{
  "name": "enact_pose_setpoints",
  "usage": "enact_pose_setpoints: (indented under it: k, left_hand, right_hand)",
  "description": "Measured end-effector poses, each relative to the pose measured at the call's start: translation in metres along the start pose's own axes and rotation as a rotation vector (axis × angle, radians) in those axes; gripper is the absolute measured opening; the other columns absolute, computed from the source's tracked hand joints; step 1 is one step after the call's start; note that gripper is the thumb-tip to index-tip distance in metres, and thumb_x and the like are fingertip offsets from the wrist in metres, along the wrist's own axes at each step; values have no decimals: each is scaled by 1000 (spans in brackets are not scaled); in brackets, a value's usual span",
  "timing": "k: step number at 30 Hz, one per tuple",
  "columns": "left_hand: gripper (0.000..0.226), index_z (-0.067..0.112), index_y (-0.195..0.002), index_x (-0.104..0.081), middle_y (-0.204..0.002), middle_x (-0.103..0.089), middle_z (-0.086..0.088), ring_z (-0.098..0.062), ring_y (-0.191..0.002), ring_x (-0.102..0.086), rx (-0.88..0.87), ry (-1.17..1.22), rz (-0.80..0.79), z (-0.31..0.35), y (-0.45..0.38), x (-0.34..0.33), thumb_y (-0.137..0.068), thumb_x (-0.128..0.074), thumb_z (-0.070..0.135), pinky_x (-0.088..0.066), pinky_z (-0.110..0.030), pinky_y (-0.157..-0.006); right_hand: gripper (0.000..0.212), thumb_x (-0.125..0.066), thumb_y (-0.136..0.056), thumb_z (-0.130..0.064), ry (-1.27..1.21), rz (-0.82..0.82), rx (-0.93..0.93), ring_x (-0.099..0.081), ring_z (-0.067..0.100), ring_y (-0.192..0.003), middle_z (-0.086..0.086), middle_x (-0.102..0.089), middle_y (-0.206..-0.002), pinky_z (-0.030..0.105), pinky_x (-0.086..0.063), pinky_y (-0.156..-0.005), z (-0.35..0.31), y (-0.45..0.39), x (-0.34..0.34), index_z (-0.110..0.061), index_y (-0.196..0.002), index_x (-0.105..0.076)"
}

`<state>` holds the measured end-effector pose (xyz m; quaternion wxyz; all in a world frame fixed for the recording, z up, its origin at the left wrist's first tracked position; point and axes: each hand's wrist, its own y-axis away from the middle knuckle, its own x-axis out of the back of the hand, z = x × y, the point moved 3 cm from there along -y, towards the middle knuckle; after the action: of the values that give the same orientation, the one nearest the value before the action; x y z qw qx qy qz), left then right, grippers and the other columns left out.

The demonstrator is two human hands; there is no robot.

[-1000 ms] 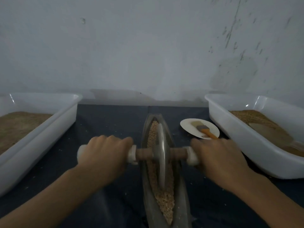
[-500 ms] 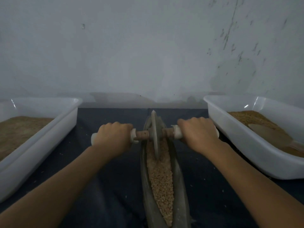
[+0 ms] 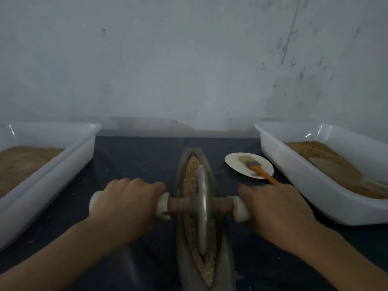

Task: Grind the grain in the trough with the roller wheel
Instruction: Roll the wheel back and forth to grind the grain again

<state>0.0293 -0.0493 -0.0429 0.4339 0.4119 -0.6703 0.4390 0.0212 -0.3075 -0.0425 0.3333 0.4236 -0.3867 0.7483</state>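
Observation:
A long, boat-shaped grey trough (image 3: 225, 267) lies lengthwise on the dark table, filled with pale grain (image 3: 191, 167). The grey roller wheel (image 3: 202, 208) stands upright in the trough near its middle, on a brown axle with white handle ends. My left hand (image 3: 123, 204) grips the left handle. My right hand (image 3: 277, 208) grips the right handle. Both sets of fingers curl over the handles and hide most of them.
A white tub (image 3: 69, 156) with brown meal stands at the left. Another white tub (image 3: 294, 175) with brown grain and a scoop stands at the right. A small white plate (image 3: 234, 162) carrying an orange-handled brush (image 3: 258, 168) lies between trough and right tub. A wall rises behind.
The wheel rolled from the trough's middle to its far end, and has now come back toward me to the middle. Both hands moved with it, uncovering the plate and brush again.

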Motion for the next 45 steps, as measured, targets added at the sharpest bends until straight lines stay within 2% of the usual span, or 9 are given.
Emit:
enact_pose_setpoints:
  k: [3, 9, 14, 19, 26, 33, 38, 42, 45]
  left_hand:
    - [24, 36, -81, -34, -65, -39, 12, -10, -61, -43, 62, -9, 49, -3, -31, -11, -81, -55, 47, -31, -29, -58]
    - [12, 34, -89, -51, -78, -52, 7, -21, -76, -58, 69, -21, 107, -8, -80, -13, -81, -57, 40, -36, -31, -62]
    - [21, 33, -85, -35, -75, -47, 9, -17, -74, -56, 21, -52, 83, 4, -43, 1, -84, -55, 41, -36, -31, -62]
    - [36, 41, -78, -23, -67, -43, 12, -9, -60, -48, 1, -36, 121, 8, 21, 12, -75, -57, 52, -32, -30, -55]
    - [24, 38, -82, -32, -67, -39, 13, -8, -61, -40, 73, 10, 47, 0, -27, -9, -83, -54, 47, -31, -28, -59]
    - [17, 35, -84, -40, -73, -48, 10, -14, -65, -47, 116, 52, 137, -7, -68, -18, -85, -56, 41, -35, -30, -59]
    - [41, 39, -79, -25, -72, -46, 13, -6, -62, -46, 16, 39, 162, 4, -9, -7, -75, -64, 49, -29, -26, -57]
    - [74, 36, -66, -25, -50, -30, 12, -13, -36, -46, -149, 91, 294, 11, 29, 14, -27, -88, 41, -17, -22, -48]
    - [57, 37, -70, -26, -57, -39, 12, -8, -47, -47, -82, 35, 185, 11, 20, 9, -53, -78, 53, -20, -25, -48]
  right_hand:
    - [31, -74, -71, -43, 8, 48, -73, -58, 17, -64, -2, -60, -71, 26, -21, -46, 10, -37, -22, -30, -81, -48]
    - [24, -64, -79, -38, -102, -8, -219, -57, 21, -70, -3, -59, -79, 36, -49, -63, 29, -90, -50, -28, -83, -43]
    - [25, -63, -82, -44, -157, -86, -138, -57, 13, -77, -6, -59, -82, 27, -33, -58, 16, -39, -33, -35, -86, -41]
    - [48, -72, -71, -45, -151, -165, -81, -58, 8, -72, -12, -54, -80, 31, -50, -66, -3, 13, 2, -38, -82, -26]
    - [31, -72, -74, -42, -34, 1, -112, -55, 13, -64, -7, -58, -72, 22, -16, -46, 2, -27, -10, -33, -83, -44]
    - [24, -62, -85, -35, -59, 51, -174, -58, 22, -77, -1, -62, -87, 36, -47, -66, 17, -81, -29, -22, -100, -48]
    - [47, -89, -41, -33, -34, 180, -54, -49, 11, -44, -6, -53, -55, 18, -14, -40, 0, -14, -7, -26, -69, -52]
    - [60, -91, -14, -24, -141, 240, 23, -44, 10, -34, -6, -47, -45, 24, -34, -28, -8, 18, 3, -24, -59, -51]
    - [55, -90, -29, -36, -117, 146, 5, -46, 8, -37, -7, -51, -49, 14, -14, -35, -5, 7, 2, -28, -63, -48]
